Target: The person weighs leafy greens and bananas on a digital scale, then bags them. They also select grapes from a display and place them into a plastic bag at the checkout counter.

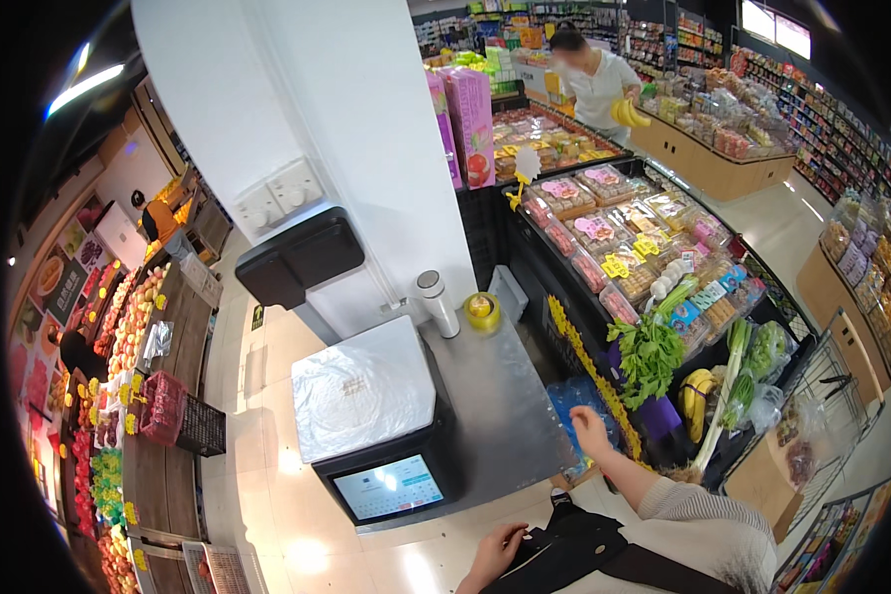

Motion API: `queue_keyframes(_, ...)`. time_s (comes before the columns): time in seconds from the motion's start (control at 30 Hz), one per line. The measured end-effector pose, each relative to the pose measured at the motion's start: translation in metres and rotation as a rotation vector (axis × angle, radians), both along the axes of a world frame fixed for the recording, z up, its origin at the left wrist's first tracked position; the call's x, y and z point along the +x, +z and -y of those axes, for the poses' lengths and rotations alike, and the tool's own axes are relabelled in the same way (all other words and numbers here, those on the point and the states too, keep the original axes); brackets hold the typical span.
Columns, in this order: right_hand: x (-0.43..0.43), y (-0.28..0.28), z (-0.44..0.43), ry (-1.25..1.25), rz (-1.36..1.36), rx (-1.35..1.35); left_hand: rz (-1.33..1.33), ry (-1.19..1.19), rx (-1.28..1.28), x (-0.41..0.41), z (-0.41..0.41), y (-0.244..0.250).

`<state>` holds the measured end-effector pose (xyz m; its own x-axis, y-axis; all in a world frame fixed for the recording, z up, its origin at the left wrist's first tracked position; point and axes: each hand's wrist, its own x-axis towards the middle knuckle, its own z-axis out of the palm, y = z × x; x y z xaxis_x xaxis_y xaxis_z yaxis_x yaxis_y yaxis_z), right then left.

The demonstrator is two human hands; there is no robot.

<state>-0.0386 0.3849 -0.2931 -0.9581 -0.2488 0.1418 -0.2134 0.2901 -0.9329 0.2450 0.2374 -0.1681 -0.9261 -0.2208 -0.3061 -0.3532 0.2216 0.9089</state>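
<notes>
My left hand (502, 548) hangs at the bottom, fingers curled, beside my dark apron; whether it holds anything I cannot tell. My right hand (589, 431) is held out past the right edge of the grey metal counter (501, 401), its fingers bent and nothing visible in them. A weighing scale with a film-covered plate (364, 386) and a lit touch screen (387, 486) stands on the counter. Behind it are a steel flask (438, 303) and a roll of yellow tape (482, 312). Right of my right hand lie celery (646, 360), bananas (696, 401) and a long leek (724, 401).
A white pillar (319, 126) rises behind the counter. Packed goods (624, 230) fill the black display at right, near a wire cart (835, 416). One person (598, 82) holds bananas at the back; others stand by the fruit shelves (167, 475) at left.
</notes>
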Motion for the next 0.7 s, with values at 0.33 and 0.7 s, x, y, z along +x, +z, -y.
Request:
queue_keyframes(0.33,0.237,0.103,0.072,1.378,0.154,0.096,-0.229,-0.129,-0.212,0.091,0.006,-0.017)
queue_keyframes(0.7,0.258,0.192,0.124,1.774,0.061,0.645,-0.148,-0.072,-0.132,0.091,-0.001,-0.044)
